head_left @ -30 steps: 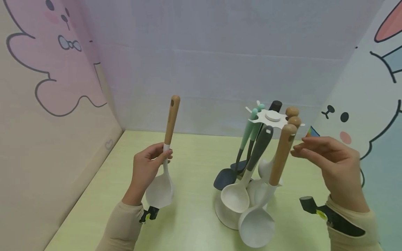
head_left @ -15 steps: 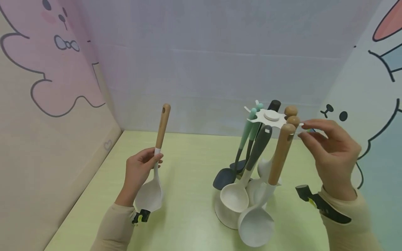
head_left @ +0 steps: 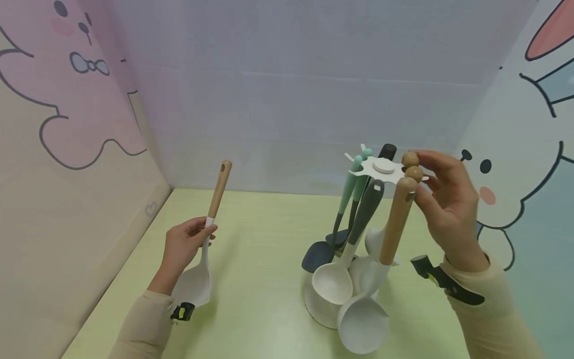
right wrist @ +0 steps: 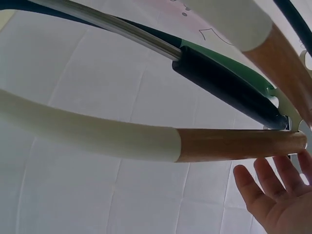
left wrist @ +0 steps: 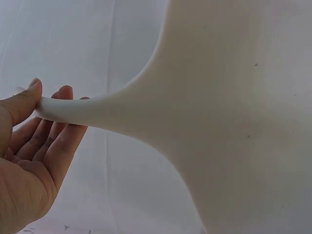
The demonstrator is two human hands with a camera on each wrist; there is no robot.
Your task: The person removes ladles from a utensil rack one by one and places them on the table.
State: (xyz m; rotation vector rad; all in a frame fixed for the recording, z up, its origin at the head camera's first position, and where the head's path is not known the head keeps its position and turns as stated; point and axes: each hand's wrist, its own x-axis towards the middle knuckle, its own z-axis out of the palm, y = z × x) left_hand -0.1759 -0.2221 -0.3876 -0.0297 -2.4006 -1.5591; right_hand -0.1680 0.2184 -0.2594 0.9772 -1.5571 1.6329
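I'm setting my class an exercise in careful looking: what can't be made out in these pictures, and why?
Head view: part of the blade of the white spatula, behind the left sleeve and wrist camera.
Head view: a fingertip of the right hand, behind the wooden handle ends.
Left wrist view: the blade's far end, cut off by the right edge.
Right wrist view: the head of the white wooden-handled utensil, beyond the left edge.

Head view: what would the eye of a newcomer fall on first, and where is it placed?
Probably the white stand crowded with hanging utensils, right of centre on the pale table, with a wooden-handled ladle at its front. Next comes the white turner on the left, its neck pinched in the left grip. Then the right grip, at the wooden handle tops of the stand; whether it holds them cannot be told.
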